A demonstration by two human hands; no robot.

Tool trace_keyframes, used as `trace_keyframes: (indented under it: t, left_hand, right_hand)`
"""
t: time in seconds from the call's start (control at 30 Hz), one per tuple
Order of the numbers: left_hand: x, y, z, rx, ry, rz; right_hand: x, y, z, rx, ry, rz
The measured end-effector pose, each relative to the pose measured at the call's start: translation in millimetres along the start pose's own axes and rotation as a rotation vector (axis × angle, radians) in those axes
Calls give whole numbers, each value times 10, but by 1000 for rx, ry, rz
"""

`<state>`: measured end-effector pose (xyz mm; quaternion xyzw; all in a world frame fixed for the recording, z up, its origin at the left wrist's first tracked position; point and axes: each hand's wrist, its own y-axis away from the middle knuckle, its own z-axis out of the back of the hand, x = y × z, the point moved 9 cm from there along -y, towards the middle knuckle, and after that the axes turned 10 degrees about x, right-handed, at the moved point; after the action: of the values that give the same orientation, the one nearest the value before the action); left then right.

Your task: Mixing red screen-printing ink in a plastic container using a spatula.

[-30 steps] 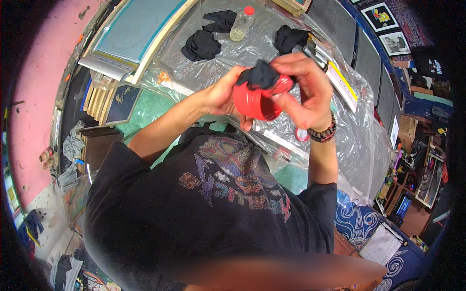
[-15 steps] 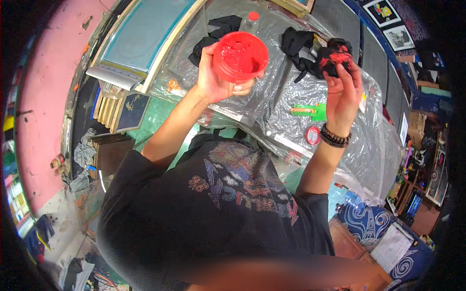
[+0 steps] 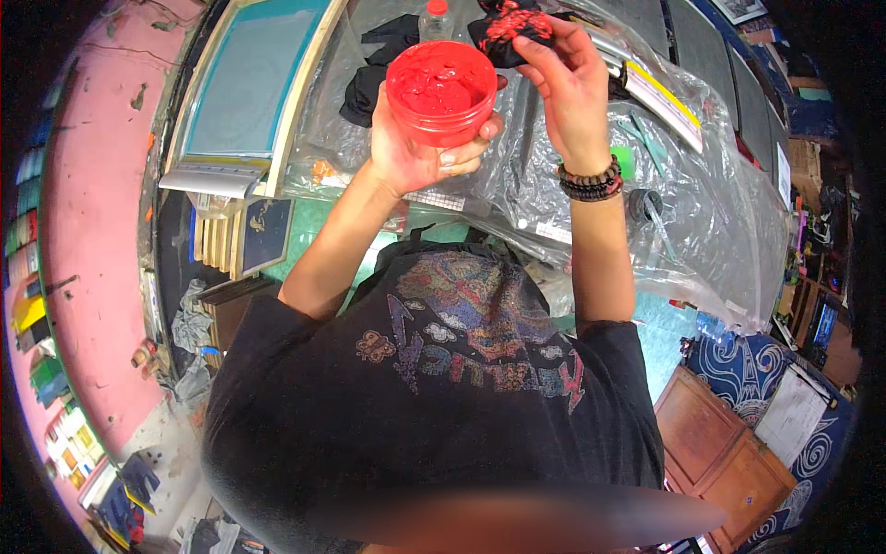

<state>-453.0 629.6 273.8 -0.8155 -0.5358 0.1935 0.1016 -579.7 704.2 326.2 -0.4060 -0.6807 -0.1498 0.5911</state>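
My left hand [image 3: 406, 162] grips a round red tub [image 3: 441, 129] from below and the side, its open top tipped toward me. Thick red ink or paint [image 3: 445, 85] coats the inside. In the fingers of my right hand [image 3: 574, 102] is a bunched black cloth [image 3: 508, 35], smeared with red. That cloth is beside the tub's upper right, and whether the two touch is hard to tell. Behind the tub stands a clear bottle [image 3: 436, 26] with a red cap.
Clear plastic sheeting [image 3: 521, 185] covers the table. Black cloths [image 3: 365, 97] lie left of the tub. A framed printing screen [image 3: 245, 88] leans at the left, with a metal-edged tool [image 3: 210, 178] by it. At right are a yellow-and-white strip [image 3: 663, 103] and a dark ring [image 3: 644, 205].
My right hand has moved left with the black cloth, close to the tub. The tub is slightly higher and further left in view. The view has shifted too.
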Motion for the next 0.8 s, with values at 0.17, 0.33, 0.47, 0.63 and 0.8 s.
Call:
trace_keyframes:
  t: [0.17,0.33,0.47,0.63,0.8]
  left_hand:
    - [-68,53,-12,-113,-36,-92]
    - [-143,80,-10,-146,-77,-113]
    - [-205,128,24,-226,-88,-175]
    - [-253,132,48,-345,-106,-198]
    - [-359,200,176,-509,-276,-376]
  right_hand:
    - [-31,53,-198,41,-28,-31]
    - [17,130,-283,19,119,60]
    - [164,253,-395,-15,322,183]
    - [118,458,-364,-50,380,304]
    - [-1,607,-430,-121,326,235]
